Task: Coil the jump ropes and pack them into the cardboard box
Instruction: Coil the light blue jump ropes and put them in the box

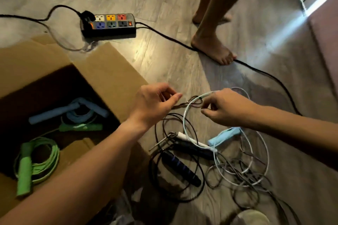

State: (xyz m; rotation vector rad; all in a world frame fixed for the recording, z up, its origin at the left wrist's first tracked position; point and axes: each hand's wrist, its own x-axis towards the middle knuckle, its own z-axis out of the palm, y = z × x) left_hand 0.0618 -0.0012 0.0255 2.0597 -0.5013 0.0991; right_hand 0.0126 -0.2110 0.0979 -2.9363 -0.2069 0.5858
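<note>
An open cardboard box (pixel 109 71) stands on the floor at left. Inside lie a coiled blue jump rope (pixel 78 111), a green-handled rope (pixel 80 127) and a coiled green rope (pixel 45 159). To its right on the floor is a tangle: a black rope with dark blue handles (pixel 181 168) and a pale blue rope (pixel 184 122) with a light blue handle (pixel 225 135). My left hand (pixel 155 102) pinches a thin dark rope (pixel 182 105) above the tangle. My right hand (pixel 225 107) pinches a raised loop of the pale blue rope, close to the dark strand.
A black power strip (pixel 108 24) with coloured sockets lies behind the box, and its black cable (pixel 265 75) runs right across the wooden floor. Another person's bare feet (pixel 214 49) stand on that cable at upper right. A pale round object (pixel 250 217) sits at the bottom edge.
</note>
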